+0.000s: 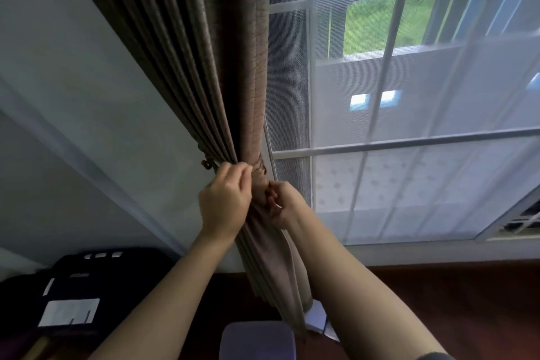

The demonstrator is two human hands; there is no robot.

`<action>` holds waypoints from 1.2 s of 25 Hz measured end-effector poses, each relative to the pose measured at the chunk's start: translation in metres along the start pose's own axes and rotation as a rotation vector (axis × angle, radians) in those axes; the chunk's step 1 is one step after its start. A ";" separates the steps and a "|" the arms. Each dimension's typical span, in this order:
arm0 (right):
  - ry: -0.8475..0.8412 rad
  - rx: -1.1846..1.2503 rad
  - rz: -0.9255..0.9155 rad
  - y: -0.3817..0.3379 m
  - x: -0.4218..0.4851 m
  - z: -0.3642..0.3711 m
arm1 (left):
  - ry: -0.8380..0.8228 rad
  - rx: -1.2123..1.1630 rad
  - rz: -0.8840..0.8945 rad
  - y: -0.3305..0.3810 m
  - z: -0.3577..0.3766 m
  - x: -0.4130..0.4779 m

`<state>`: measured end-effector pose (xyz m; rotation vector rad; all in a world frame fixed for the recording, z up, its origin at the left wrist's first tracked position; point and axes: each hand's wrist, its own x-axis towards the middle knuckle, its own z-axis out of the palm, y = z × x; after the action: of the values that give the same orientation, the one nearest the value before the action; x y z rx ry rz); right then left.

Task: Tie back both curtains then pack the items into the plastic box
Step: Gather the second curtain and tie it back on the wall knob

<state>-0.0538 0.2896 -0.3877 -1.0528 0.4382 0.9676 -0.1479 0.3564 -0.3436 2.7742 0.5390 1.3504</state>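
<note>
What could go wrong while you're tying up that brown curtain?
The left hand pinches the tieback; if it lets go, the tieback may slip and the curtain could spread open. The right hand grips the bunched folds, so some might slide out. Hard pulling might strain the wall hook.

The brown pleated fabric curtain (pixel 222 67) hangs between the pale plaster wall (pixel 73 82) on its left and the white-framed window (pixel 380 145) on its right, where a sheer white net curtain (pixel 423 184) covers the glass. A brown fabric tieback band (pixel 259 169) circles its narrowest part, level with a small dark metal hook (pixel 208 164) on the wall. The left hand (pixel 223 202) pinches the band from the left; the right hand (pixel 282 204) grips the curtain just below. On the dark wooden floor (pixel 438 301) a black soft bag (pixel 87 278) lies far left, a lilac plastic box (pixel 257 340) before the curtain's foot
</note>
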 end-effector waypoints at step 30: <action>-0.039 -0.554 -0.334 0.100 0.057 0.006 | -1.107 -0.841 -0.933 -0.109 0.043 -0.060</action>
<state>-0.1077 0.3361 -0.4787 -1.5453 -0.0534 0.8211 -0.1822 0.4460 -0.4331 1.6986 0.7401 -0.1954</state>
